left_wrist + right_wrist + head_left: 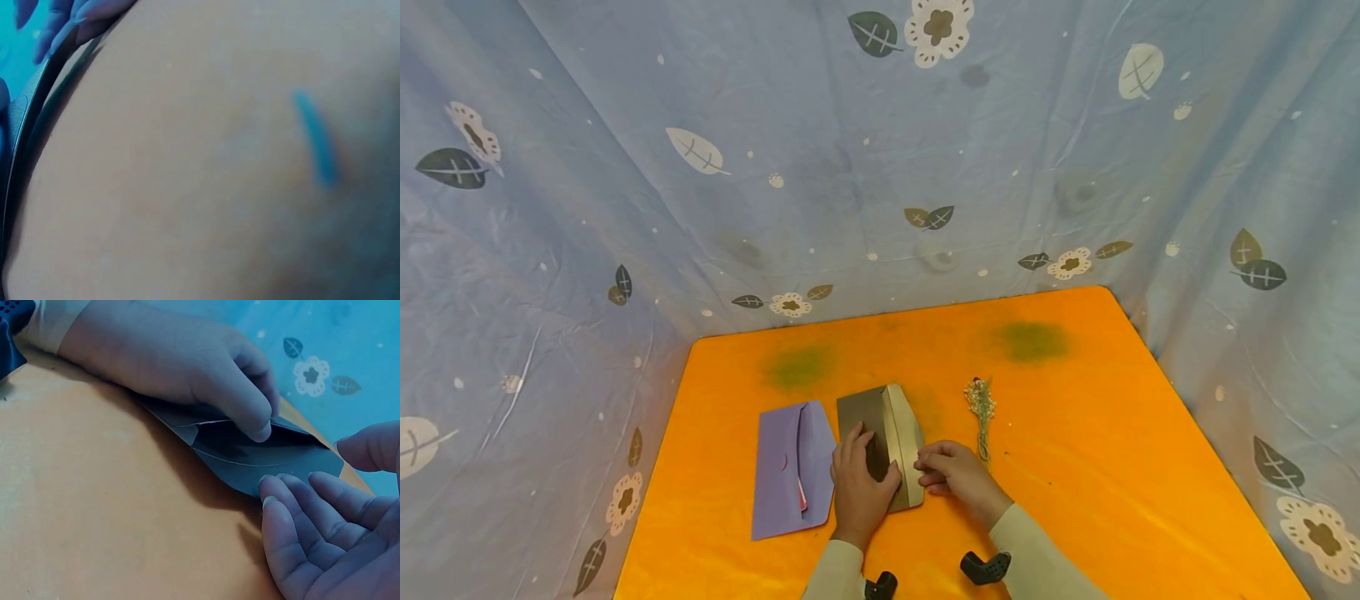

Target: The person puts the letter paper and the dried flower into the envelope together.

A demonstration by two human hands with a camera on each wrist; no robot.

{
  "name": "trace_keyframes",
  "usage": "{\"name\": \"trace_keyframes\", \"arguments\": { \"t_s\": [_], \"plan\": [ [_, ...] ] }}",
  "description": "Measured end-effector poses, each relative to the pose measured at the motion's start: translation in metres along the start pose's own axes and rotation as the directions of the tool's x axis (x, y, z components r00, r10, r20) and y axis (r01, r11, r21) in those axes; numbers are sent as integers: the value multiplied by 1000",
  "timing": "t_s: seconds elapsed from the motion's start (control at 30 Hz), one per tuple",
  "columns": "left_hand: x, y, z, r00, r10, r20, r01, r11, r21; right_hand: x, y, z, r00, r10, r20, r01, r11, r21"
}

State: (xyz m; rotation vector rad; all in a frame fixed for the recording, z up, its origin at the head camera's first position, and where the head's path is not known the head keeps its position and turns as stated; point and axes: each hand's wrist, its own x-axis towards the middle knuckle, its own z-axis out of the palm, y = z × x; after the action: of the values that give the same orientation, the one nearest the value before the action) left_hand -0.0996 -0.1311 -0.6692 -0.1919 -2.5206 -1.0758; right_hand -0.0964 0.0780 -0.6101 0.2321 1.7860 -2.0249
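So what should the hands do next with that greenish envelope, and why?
Probably lift the flap wider. The left hand presses flat on the olive envelope, the right hand touches its flap edge, and it is only partly raised.

My hands are bare; pale cream sleeves (1037,554) reach my wrists, each carrying a small black camera mount (985,567).

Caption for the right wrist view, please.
Left hand presses a dark envelope flat on the orange table while the right hand's fingers touch its flap edge.
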Motion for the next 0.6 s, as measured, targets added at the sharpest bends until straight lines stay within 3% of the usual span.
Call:
{"name": "trace_keyframes", "arguments": {
  "t_s": [0.3, 0.6],
  "plan": [
    [1, 4, -3, 1000, -13, 10, 13, 1000, -21, 1, 1, -5, 1000, -11, -18, 11, 1000, 6],
    [0, 4, -3, 999, -30, 26, 31, 999, -24, 1, -1, -16, 996, -10, -93, 11, 1000, 13]
  ]
}}
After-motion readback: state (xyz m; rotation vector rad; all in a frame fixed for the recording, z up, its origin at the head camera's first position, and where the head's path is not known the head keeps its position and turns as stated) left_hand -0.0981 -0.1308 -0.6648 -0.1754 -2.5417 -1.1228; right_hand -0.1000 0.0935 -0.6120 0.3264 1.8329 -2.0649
